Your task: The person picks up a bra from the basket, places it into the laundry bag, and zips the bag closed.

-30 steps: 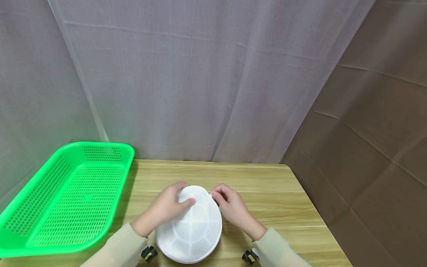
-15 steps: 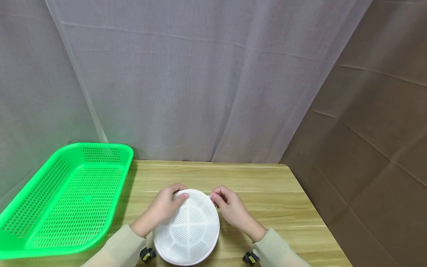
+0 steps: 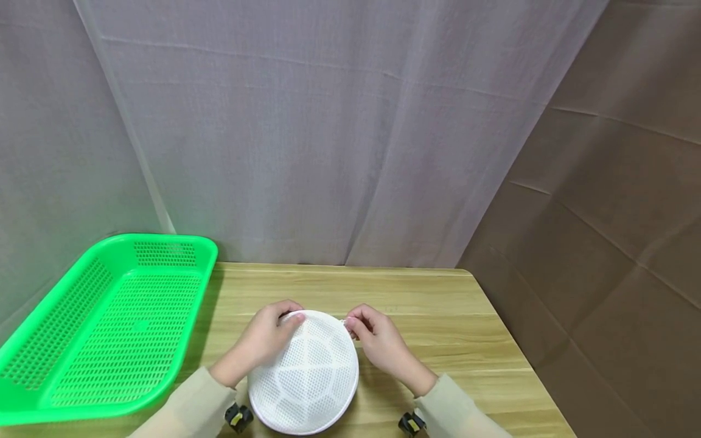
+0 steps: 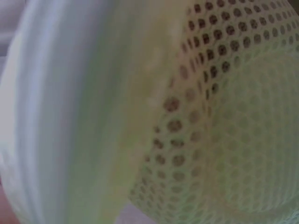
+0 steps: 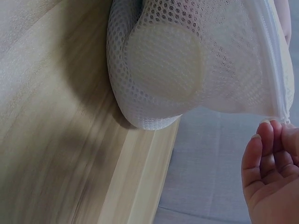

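Note:
A round white mesh laundry bag (image 3: 306, 386) stands off the front middle of the table, its flat top facing up toward the head camera. My left hand (image 3: 267, 336) grips its far left rim, thumb on top and fingers behind. At the far right of that rim my right hand (image 3: 378, 342) pinches a small piece at the edge. In the right wrist view a zipper (image 5: 275, 65) follows the rim down to the pinching fingertips (image 5: 266, 130). Below it, the bag's side shows a round mesh panel (image 5: 164, 63). Mesh and rim fill the left wrist view closely.
A green plastic basket (image 3: 210, 261) with slotted walls stands on the left of the wooden table (image 3: 438, 304). Grey cloth (image 3: 306, 152) hangs behind the table, and a brown cloth wall (image 3: 619, 243) closes off the right side.
The mesh bag has shifted slightly left and toward me. My left thumb has slid from the bag's face to its rim. My right hand stays almost in place, still pinching the edge.

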The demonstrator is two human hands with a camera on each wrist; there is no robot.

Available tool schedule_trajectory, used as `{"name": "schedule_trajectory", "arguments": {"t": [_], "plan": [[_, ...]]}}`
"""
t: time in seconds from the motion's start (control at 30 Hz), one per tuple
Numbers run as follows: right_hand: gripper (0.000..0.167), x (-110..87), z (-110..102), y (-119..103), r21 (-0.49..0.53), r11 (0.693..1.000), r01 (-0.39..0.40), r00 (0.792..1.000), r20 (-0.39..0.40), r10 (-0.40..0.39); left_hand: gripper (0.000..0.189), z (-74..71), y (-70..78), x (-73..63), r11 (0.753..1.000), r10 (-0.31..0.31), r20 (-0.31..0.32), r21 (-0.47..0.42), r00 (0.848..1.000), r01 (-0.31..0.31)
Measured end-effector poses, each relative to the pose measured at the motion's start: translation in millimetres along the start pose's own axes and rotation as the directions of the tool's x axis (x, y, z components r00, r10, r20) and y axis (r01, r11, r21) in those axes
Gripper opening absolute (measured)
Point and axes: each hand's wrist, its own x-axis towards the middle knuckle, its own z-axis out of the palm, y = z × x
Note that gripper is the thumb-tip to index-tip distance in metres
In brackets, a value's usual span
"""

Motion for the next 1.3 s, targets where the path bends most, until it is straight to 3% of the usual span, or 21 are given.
{"name": "schedule_trajectory", "arguments": {"t": [0.23, 0.6, 0.77, 1.07, 1.3], "plan": [[0.012, -8.8, 2, 7, -0.002, 1.000, 0.029, 0.999, 0.023, -0.029, 0.008, 0.0, -4.9, -6.8, 0.999, -0.050, -0.009, -0.010, 0.999, 0.050], [0.010, -20.0, 6, 10, 0.066, 0.998, -0.018, 0.999, 0.036, 0.016, 0.011, -0.4, -12.3, -16.9, 0.996, -0.077, -0.022, -0.056, 0.997, 0.076], [0.010, -19.2, 5, 8, 0.065, 0.997, -0.029, 0.999, 0.038, 0.027, 0.013, -4.0, -14.6, -16.2, 0.992, -0.104, -0.036, -0.082, 0.994, 0.101], [0.009, -3.0, -2, -1, 0.049, 0.999, 0.001, 1.000, 0.025, -0.002, 0.019, -9.9, -4.4, -3.2, 0.979, -0.148, -0.053, -0.152, 0.988, 0.139], [0.009, -3.2, -2, -1, 0.039, 0.999, -0.036, 0.999, 0.017, 0.036, 0.021, -11.0, -4.4, -3.4, 0.963, -0.203, -0.085, -0.197, 0.975, 0.184]]}}
